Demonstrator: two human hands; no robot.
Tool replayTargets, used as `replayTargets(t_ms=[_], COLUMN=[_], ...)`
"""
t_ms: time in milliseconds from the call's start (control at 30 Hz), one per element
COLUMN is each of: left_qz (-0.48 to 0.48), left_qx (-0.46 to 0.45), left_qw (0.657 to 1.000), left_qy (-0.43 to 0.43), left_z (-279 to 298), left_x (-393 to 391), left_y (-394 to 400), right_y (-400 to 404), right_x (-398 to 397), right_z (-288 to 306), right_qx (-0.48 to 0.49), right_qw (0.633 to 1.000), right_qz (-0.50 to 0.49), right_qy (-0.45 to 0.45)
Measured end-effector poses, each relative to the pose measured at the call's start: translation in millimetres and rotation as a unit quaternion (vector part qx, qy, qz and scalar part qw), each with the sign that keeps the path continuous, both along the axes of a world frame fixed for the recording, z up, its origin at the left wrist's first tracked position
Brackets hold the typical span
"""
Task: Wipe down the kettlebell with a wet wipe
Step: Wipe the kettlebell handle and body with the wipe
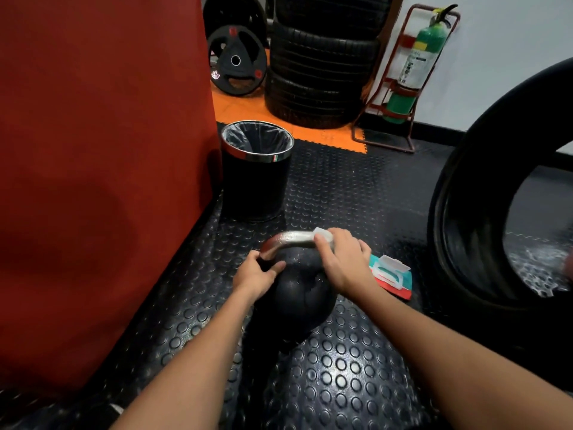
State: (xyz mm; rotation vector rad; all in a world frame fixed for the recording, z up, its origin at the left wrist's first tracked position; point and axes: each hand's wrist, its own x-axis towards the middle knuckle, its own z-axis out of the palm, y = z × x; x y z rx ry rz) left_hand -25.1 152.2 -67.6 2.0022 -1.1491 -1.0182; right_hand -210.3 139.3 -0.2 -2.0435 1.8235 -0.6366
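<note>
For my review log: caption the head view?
Right hand wipes kettlebell handle with wet wipe; left hand steadies it.

Dim indoor light from above — glare glints on the studded black rubber floor mat (341, 373) and the kettlebell's steel handle (291, 238). Edges bow outward; right edge blurs.

Right hand (342, 262) is pressing wipe (324, 234) onto kettlebell (297, 293) handle (288, 238). Left hand (255, 276) is gripping handle's left side. Wipe pack (391, 276) is lying just right, bin (255, 169) standing far-left.
</note>
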Motion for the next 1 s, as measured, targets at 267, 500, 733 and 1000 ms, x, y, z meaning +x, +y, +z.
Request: replayTargets(t_ms=[267, 500, 733, 1000], left_qz=[-0.011, -0.012, -0.013, -0.011], left_qx=[-0.006, -0.005, -0.005, -0.007], left_qw=[1.000, 1.000, 1.000, 1.000], left_qy=[-0.018, -0.016, -0.010, -0.003], left_z=[-3.6, -0.7, -0.2, 2.9], left_x=[1.5, 0.8, 0.5, -0.2], left_y=[-2.5, -1.7, -0.9, 2.1], right_y=[13.2, 7.8, 15.3, 3.3], right_x=[9.3, 20.0, 5.6, 23.8], right_z=[0.0, 7.0, 0.2, 19.6], right_qx=[-0.064, 0.009, -0.035, -0.015], right_qw=[0.996, 0.999, 0.999, 0.999], right_qz=[0.065, -0.043, 0.036, -0.039], right_qy=[0.023, 0.000, 0.017, -0.027])
